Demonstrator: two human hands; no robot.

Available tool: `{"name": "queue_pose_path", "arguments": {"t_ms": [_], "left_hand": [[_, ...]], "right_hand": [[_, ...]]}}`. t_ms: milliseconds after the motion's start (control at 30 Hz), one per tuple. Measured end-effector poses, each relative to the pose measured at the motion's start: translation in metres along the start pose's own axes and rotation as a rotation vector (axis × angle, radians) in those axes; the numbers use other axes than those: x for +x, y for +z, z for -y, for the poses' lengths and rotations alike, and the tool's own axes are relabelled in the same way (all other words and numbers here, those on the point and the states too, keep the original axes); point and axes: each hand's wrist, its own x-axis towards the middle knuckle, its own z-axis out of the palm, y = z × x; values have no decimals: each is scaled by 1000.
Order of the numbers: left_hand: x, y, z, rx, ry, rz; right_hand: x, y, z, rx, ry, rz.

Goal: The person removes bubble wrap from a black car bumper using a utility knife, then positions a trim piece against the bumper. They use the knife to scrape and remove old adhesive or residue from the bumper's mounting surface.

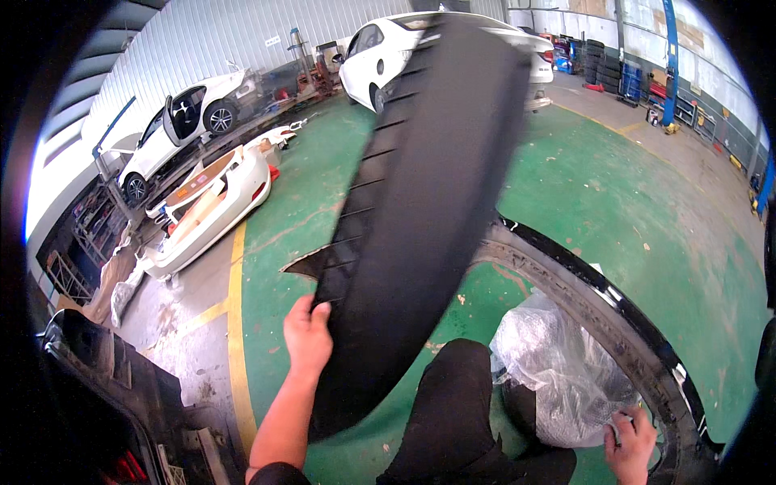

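My left hand [309, 335] is closed on the left edge of a long, curved black wheel-arch liner [428, 186]. The liner stands upright in front of me, ribbed along its left side and blurred toward the top. At lower right my right hand [633, 443] has loosely bent fingers, with the thumb apart and nothing visible between them. It is beside clear bubble wrap [558, 364] and the lower part of a glossy black fender [598, 283] with an arched edge. The liner hides part of the fender's far end.
A white car [453, 36] stands ahead, and another white car [178, 125] with an open door is farther left. White bumpers [234, 202] lie on the floor at left. A dark car part [113, 380] rises close at lower left. Stacked tyres [602, 65] and a blue post [670, 65] are at far right.
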Motion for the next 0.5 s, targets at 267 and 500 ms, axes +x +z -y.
{"name": "queue_pose_path", "arguments": {"t_ms": [267, 500], "left_hand": [[-41, -36, 191, 298, -359, -382], [-105, -129, 330, 503, -564, -553]], "right_hand": [[-60, 59, -17, 101, 208, 193], [-89, 89, 0, 192, 350, 261]]}}
